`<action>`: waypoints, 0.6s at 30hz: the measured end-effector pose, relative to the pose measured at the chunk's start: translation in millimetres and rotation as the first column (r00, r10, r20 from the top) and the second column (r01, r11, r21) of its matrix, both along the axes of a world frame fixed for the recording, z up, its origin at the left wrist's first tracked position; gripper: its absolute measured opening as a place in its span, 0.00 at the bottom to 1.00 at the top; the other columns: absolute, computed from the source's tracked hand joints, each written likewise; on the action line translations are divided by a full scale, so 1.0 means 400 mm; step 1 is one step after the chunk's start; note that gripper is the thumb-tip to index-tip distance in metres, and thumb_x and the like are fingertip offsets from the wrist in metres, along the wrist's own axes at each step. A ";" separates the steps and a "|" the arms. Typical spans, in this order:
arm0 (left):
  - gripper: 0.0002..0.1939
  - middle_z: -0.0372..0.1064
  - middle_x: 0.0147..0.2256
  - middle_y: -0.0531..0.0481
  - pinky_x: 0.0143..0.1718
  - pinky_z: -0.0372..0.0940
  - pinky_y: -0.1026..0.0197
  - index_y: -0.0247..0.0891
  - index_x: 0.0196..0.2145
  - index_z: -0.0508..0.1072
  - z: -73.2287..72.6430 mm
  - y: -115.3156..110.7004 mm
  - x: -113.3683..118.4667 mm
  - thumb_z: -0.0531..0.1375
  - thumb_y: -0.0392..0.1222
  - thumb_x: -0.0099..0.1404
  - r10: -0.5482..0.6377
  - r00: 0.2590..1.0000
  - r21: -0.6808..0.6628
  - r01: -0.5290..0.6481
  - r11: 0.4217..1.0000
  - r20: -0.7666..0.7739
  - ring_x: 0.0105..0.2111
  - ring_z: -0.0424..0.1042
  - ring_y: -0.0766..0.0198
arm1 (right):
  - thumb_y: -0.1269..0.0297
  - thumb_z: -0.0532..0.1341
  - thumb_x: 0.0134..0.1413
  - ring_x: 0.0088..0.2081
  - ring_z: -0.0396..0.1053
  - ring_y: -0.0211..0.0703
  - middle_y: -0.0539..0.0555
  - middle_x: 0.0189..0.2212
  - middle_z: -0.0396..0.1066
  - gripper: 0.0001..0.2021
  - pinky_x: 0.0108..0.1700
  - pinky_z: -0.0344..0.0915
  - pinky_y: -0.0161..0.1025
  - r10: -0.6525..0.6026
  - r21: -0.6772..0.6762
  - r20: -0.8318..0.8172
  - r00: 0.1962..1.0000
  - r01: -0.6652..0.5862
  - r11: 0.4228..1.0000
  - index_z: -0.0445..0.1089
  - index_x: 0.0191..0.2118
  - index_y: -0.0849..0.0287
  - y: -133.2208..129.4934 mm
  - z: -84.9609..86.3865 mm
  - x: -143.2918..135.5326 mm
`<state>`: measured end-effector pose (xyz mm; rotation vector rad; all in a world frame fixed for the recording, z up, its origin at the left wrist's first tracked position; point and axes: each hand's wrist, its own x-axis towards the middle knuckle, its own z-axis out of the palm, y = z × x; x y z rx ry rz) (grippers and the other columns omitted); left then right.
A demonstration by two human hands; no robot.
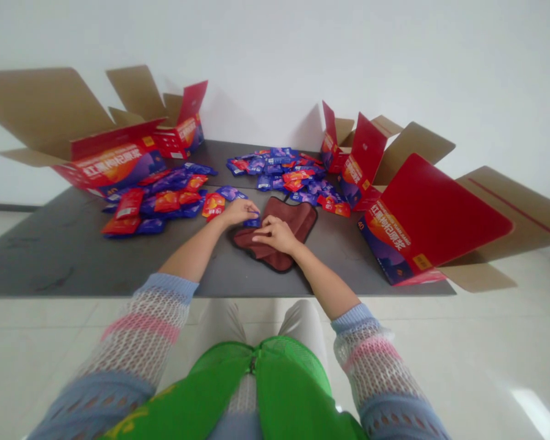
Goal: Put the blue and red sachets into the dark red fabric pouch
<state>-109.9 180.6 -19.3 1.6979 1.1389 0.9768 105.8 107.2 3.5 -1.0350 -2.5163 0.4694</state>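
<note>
My left hand point(241, 211) is closed, its fingers pinching a small blue pouch point(252, 222) over the left edge of a brown cloth point(297, 217). The cloth has a dark border and lies rumpled on the grey table. My right hand point(278, 236) rests over the middle of this cloth, fingers bent and seemingly gripping a fold of it; the fingertips are partly hidden. Just left of my left hand lie an orange-red pouch point(213, 206) and a purple pouch point(231, 193).
Piles of blue and red pouches lie at the left point(167, 200) and back centre point(279, 165). Open red cartons stand at the left point(119, 160), back left point(190, 131), right point(394, 235) and back right point(355, 174), flaps spread. The grey table point(201, 275) ends before my legs.
</note>
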 end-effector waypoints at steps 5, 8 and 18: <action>0.11 0.78 0.25 0.46 0.31 0.68 0.62 0.34 0.27 0.80 -0.004 0.010 -0.003 0.69 0.41 0.44 -0.020 1.000 0.007 0.020 1.000 -0.014 0.24 0.73 0.63 | 0.43 0.59 0.60 0.47 0.64 0.48 0.54 0.44 0.68 0.19 0.47 0.62 0.45 -0.227 0.077 0.081 0.970 0.221 0.972 0.76 0.52 0.41 0.005 -0.001 -0.028; 0.09 0.78 0.25 0.44 0.30 0.69 0.61 0.34 0.26 0.80 -0.003 0.014 -0.003 0.68 0.41 0.45 -0.034 0.999 0.001 0.034 0.999 -0.021 0.24 0.74 0.62 | 0.42 0.57 0.61 0.47 0.63 0.52 0.57 0.45 0.67 0.20 0.46 0.63 0.48 -0.324 0.124 0.110 0.940 0.311 0.942 0.76 0.52 0.42 0.005 0.003 -0.035; 0.09 0.78 0.26 0.43 0.32 0.70 0.60 0.33 0.25 0.80 0.003 0.016 0.001 0.69 0.41 0.44 -0.030 0.999 -0.006 0.030 1.000 -0.034 0.25 0.75 0.59 | 0.36 0.58 0.55 0.55 0.56 0.61 0.60 0.52 0.62 0.28 0.52 0.60 0.58 -0.321 0.095 0.129 0.938 0.311 0.946 0.71 0.58 0.39 -0.038 0.014 -0.055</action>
